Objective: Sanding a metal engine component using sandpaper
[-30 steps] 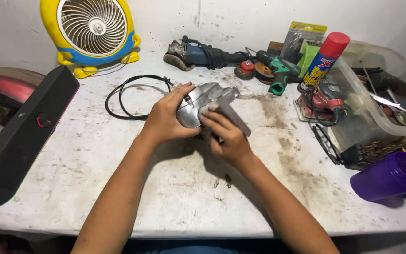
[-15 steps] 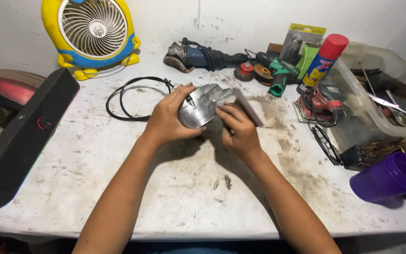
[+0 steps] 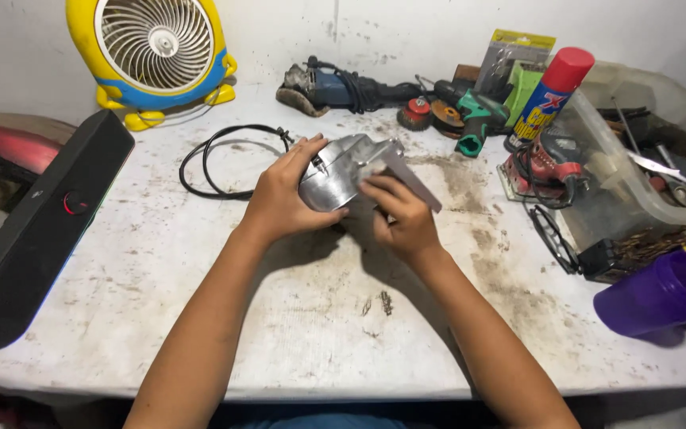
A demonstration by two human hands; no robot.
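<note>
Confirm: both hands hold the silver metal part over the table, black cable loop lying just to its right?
Not quite. The head view shows the left hand and right hand holding the silver metal part over the table, but the black cable loop lies to its left, not its right.

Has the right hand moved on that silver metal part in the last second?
Yes. The right hand has shifted toward the green drill, away from the cable loop.

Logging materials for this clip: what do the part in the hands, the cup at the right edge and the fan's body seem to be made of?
Part: likely bare cast metal, silver-grey with a dull sheen. Cup: probably plastic, translucent purple that glows through. Fan: apparently moulded plastic, glossy yellow and blue with a pale grille.
</note>
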